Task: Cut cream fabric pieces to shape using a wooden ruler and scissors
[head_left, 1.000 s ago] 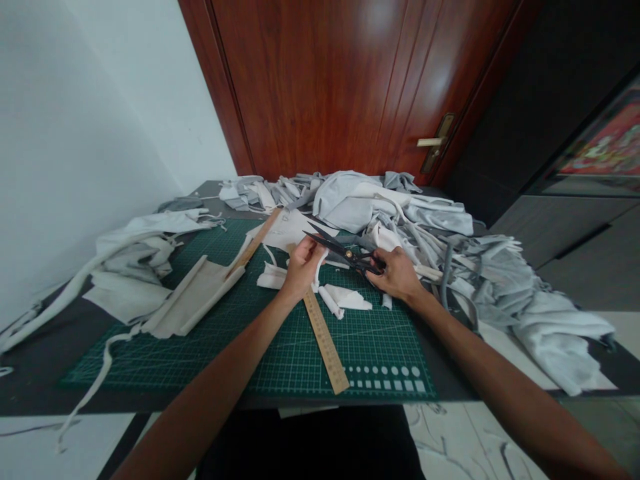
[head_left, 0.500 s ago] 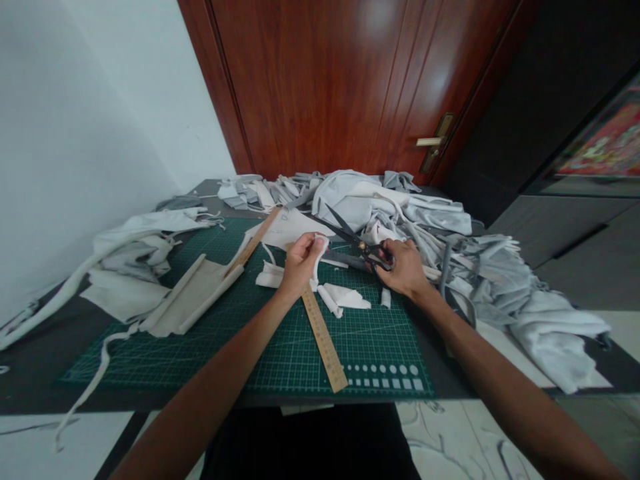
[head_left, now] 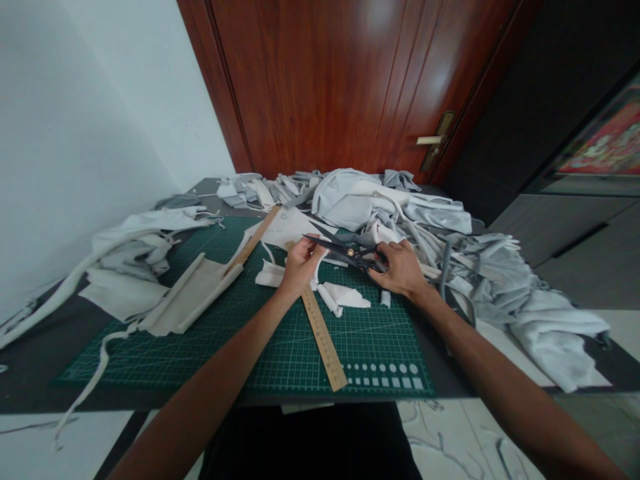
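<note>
Twelve lies straight ahead of the person. Nearest, on one green cutting mat [head_left: 380,353], the first of two wooden rulers, the near ruler [head_left: 325,340], points toward twelve and runs under the left hand [head_left: 303,263], which hides part of it. At half past ten lies one half-rolled beige cloth [head_left: 187,303]; more pale cloth [head_left: 125,287] lies beyond it at ten. Around twelve to one, at least three pale scraps [head_left: 350,296] sit near the hands.

The left hand's thumb and fingers pinch one white strip [head_left: 319,268] at twelve. The right hand [head_left: 400,267], at one, has its fingers closed around the handles of one pair of black scissors [head_left: 351,253]; the blades stand narrowly parted at the left fingertips. Whether they touch the strip, I cannot tell.

Farther, toward half past eleven, the second ruler [head_left: 259,237] slants beside a marked pale piece [head_left: 285,230]. Cloth heaps, too tangled to count, crowd two o'clock [head_left: 505,287] and twelve to one [head_left: 350,200]. One brown door [head_left: 320,87] closes off twelve.
</note>
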Available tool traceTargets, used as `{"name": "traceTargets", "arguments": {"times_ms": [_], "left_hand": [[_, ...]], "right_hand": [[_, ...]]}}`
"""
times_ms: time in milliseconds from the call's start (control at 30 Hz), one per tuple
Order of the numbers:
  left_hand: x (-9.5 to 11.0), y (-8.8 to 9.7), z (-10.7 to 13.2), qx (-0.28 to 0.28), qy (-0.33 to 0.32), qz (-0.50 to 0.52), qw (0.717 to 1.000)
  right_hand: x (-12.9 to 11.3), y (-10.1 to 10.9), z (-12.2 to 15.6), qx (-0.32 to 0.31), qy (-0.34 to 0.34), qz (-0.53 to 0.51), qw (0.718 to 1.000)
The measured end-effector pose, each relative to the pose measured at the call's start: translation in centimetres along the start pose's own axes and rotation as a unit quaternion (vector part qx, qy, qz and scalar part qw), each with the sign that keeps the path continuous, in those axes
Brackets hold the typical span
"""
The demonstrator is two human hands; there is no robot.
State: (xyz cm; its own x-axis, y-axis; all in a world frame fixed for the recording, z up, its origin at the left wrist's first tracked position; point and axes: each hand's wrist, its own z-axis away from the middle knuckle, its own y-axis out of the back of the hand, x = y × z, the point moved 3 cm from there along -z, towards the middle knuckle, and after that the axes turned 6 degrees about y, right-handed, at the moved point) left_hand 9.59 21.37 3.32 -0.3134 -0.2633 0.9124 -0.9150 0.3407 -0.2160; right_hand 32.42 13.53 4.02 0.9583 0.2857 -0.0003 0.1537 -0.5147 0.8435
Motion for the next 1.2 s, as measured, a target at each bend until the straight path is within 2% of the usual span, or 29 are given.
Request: {"name": "traceTargets", "arguments": {"times_ms": [533,1200], "left_hand": [[0.41,-0.21,-0.06,-0.016,-0.025,-0.006,1.0],[-0.01,0.24,-0.32,-0.01,-0.018,-0.019,1.0]], "right_hand": [[-0.69,0.27,-0.19,-0.019,-0.009,-0.056,0.998],[-0.48,-0.21,-0.23,-0.002,-0.008,-0.064,0.998]]}}
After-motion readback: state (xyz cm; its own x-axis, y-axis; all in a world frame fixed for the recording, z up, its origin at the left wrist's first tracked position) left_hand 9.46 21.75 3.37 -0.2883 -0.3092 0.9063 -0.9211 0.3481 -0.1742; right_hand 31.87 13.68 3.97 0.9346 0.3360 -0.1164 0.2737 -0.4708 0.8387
